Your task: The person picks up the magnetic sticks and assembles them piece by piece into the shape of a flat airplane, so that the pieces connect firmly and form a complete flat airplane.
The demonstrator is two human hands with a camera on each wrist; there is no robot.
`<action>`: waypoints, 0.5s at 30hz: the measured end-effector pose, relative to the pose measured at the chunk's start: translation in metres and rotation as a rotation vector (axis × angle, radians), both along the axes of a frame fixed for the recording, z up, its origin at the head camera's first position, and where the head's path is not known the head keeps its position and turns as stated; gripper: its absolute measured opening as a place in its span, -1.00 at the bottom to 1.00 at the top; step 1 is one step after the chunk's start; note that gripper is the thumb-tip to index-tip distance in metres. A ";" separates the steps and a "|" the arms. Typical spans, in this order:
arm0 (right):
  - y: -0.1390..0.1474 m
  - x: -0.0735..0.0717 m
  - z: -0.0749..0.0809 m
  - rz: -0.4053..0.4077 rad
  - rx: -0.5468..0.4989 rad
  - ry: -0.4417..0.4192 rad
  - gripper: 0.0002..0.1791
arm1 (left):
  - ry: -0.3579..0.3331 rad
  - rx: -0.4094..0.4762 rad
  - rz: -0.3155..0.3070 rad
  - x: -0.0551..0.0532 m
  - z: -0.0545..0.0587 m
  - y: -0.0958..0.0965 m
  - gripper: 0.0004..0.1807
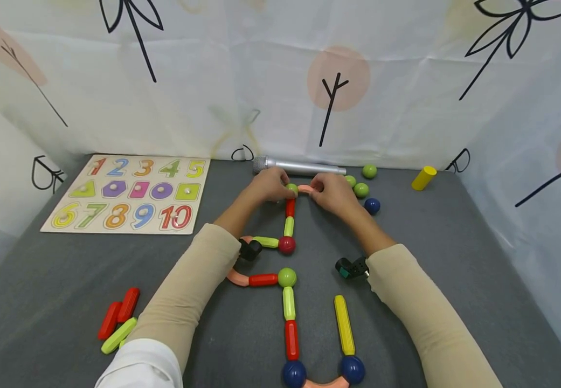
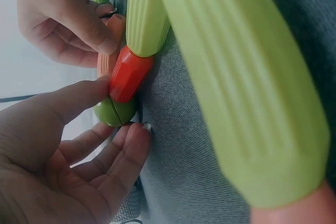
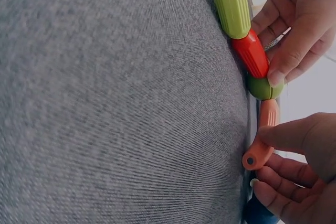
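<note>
At the far end of a chain of magnetic sticks and balls, my left hand (image 1: 271, 186) pinches a green ball (image 3: 261, 88) between thumb and fingers. My right hand (image 1: 332, 193) grips a curved orange stick (image 3: 268, 121), one end of which meets that ball; its other end is bare in the right wrist view. From the ball, a red stick (image 1: 290, 207) and a light green stick (image 1: 288, 226) run down to a red ball (image 1: 287, 245). Another light green stick (image 1: 265, 242) leads left from there, and my left wrist partly hides a curved piece beyond it.
Nearer me the chain continues through a green ball (image 1: 287, 277) to two blue balls and an upright yellow stick (image 1: 344, 326). Loose sticks (image 1: 119, 320) lie left. A number board (image 1: 130, 194), a microphone (image 1: 304, 168), loose balls (image 1: 361, 189) and a yellow cylinder (image 1: 424, 178) stand behind.
</note>
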State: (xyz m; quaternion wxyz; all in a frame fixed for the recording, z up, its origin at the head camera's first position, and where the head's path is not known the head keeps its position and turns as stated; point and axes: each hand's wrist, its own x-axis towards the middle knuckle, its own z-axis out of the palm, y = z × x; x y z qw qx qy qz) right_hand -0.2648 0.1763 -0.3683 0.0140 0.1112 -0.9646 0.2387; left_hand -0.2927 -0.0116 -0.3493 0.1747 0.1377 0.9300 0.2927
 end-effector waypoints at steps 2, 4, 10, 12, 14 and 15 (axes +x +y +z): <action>0.000 0.000 0.001 0.003 0.003 -0.002 -0.79 | -0.009 0.005 0.002 0.000 0.000 0.000 -0.55; 0.001 0.000 0.001 0.009 -0.004 0.004 -0.79 | -0.028 0.028 0.012 0.000 0.000 0.001 -0.55; 0.004 0.002 -0.001 0.021 -0.054 0.030 -0.78 | -0.021 0.077 0.039 0.002 -0.004 0.005 -0.59; 0.005 0.003 -0.001 0.024 -0.092 0.018 -0.78 | -0.019 0.096 0.039 0.002 -0.005 0.005 -0.61; 0.006 0.003 -0.001 0.024 -0.135 -0.002 -0.79 | -0.043 0.138 0.043 0.001 -0.006 0.004 -0.63; 0.006 0.003 -0.001 0.023 -0.157 -0.014 -0.79 | -0.066 0.169 0.047 0.000 -0.007 0.004 -0.63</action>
